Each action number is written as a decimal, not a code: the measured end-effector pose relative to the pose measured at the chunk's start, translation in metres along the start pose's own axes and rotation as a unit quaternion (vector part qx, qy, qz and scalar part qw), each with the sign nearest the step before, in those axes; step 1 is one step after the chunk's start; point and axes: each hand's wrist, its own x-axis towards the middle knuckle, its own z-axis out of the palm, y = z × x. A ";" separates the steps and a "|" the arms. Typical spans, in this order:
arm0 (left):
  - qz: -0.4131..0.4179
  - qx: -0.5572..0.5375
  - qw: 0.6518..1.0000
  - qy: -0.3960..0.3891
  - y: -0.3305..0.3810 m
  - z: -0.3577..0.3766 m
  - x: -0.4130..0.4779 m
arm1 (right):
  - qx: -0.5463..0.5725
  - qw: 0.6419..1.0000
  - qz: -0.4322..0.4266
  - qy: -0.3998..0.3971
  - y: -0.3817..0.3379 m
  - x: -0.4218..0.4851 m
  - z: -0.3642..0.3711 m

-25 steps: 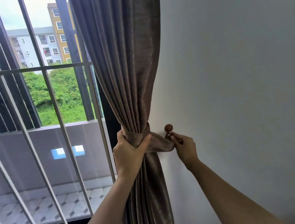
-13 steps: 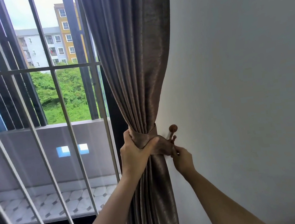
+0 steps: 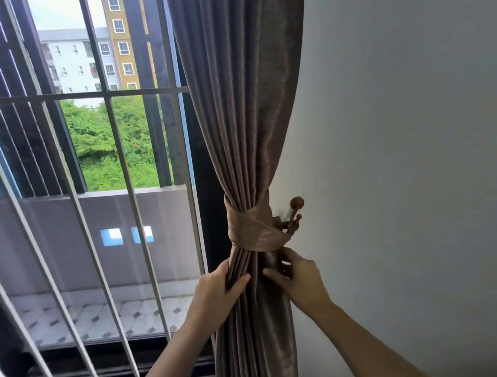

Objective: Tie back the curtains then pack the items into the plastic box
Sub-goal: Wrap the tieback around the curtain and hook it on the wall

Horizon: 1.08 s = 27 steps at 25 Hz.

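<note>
A brown curtain [image 3: 239, 95] hangs gathered against the white wall, right of the window. A matching fabric tieback [image 3: 252, 231] wraps its waist and loops onto a wooden wall hook [image 3: 294, 214]. Just below the tieback, my left hand [image 3: 219, 292] pinches the curtain's left folds between thumb and fingers. On the right side of the bundle, my right hand [image 3: 298, 276] has its fingers curled on the folds. No plastic box is in view.
A barred window [image 3: 124, 203] fills the left, with a tiled balcony [image 3: 100, 319] and buildings beyond. The white wall [image 3: 426, 166] takes up the right side. A dark window sill [image 3: 107, 374] runs along the bottom left.
Both hands have dropped from the tieback and hook to the curtain folds just below. The tieback now hangs on the hook by itself. The camera has come closer.
</note>
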 end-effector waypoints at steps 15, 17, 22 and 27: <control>0.068 -0.061 0.996 0.022 0.040 -0.025 -0.003 | -0.172 0.960 -0.205 0.078 -0.045 -0.020 -0.097; 0.178 -0.019 0.971 0.159 0.055 -0.043 0.015 | -0.214 0.926 -0.296 0.098 -0.062 0.007 -0.113; 0.210 0.199 0.952 0.101 0.082 -0.067 0.047 | -0.400 0.864 -0.301 -0.058 -0.092 0.057 -0.106; 0.222 0.318 0.922 -0.008 0.095 -0.073 0.062 | -0.331 0.893 -0.249 -0.177 -0.106 0.071 -0.108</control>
